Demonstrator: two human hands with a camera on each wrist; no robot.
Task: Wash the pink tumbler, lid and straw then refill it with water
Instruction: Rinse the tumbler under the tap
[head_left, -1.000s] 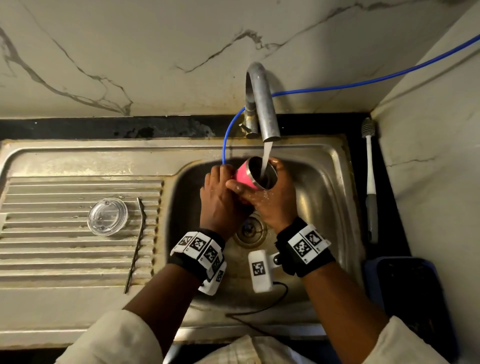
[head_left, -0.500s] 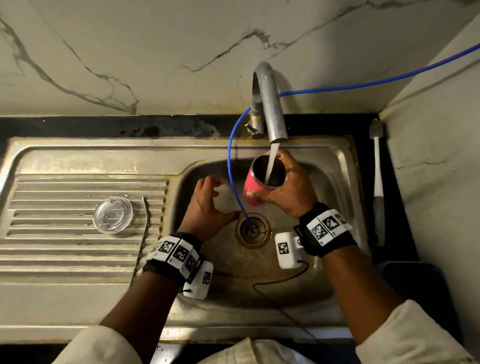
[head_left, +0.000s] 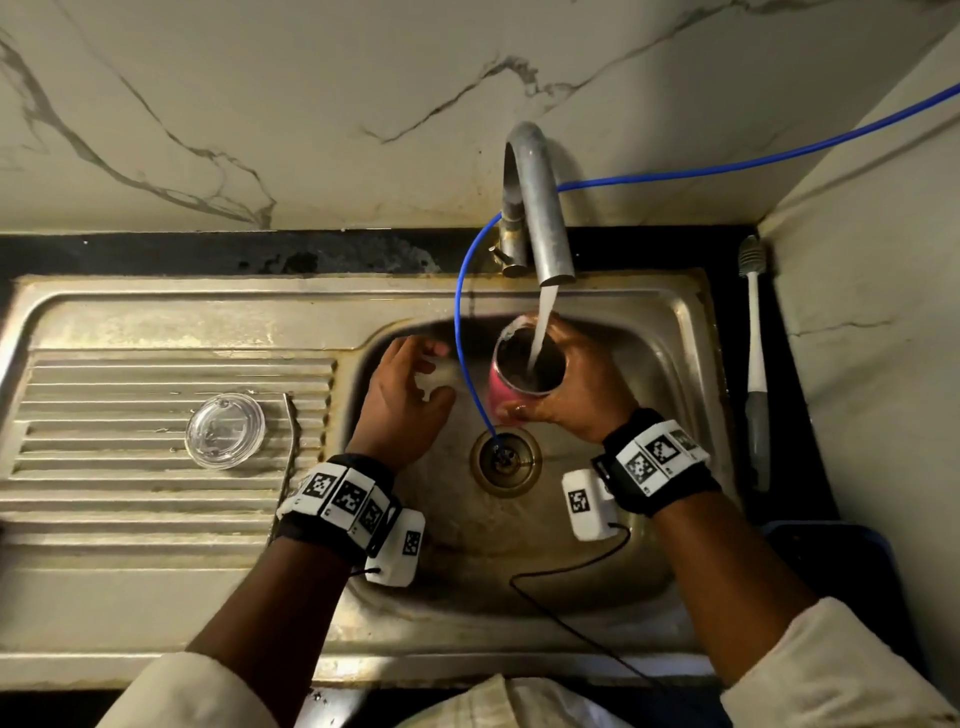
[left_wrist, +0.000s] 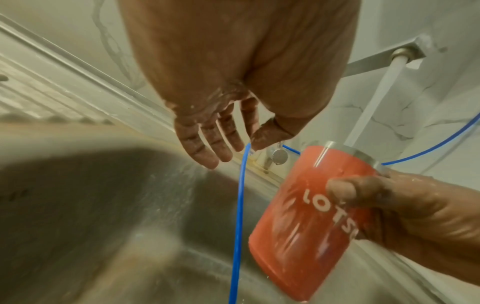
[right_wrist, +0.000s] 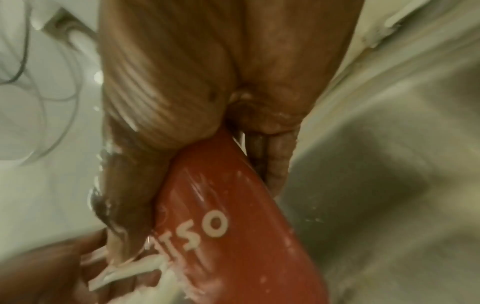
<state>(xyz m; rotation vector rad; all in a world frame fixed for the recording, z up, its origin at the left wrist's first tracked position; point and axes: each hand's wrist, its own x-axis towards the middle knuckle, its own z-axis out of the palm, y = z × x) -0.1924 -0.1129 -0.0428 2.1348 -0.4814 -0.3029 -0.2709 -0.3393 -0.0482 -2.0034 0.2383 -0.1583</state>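
My right hand (head_left: 566, 384) grips the pink tumbler (head_left: 506, 392) upright and slightly tilted over the sink basin, mouth under the running tap (head_left: 540, 218); water streams into it. White lettering shows on its side in the left wrist view, tumbler (left_wrist: 309, 216), thumb across it. In the right wrist view my fingers wrap the tumbler (right_wrist: 233, 216). My left hand (head_left: 410, 379) hovers empty to the tumbler's left, wet fingers straight, left hand (left_wrist: 207, 131). The clear lid (head_left: 225, 430) and metal straw (head_left: 288, 467) lie on the drainboard at left.
A blue hose (head_left: 467, 353) hangs from the wall into the drain (head_left: 505, 460), between my hands. A white brush (head_left: 756, 364) lies on the dark counter right of the sink (head_left: 156, 317). A dark blue bin (head_left: 841, 571) stands at the lower right.
My left hand let go of the tumbler and drew away to the left. The right hand alone now holds it, turned more upright under the stream.
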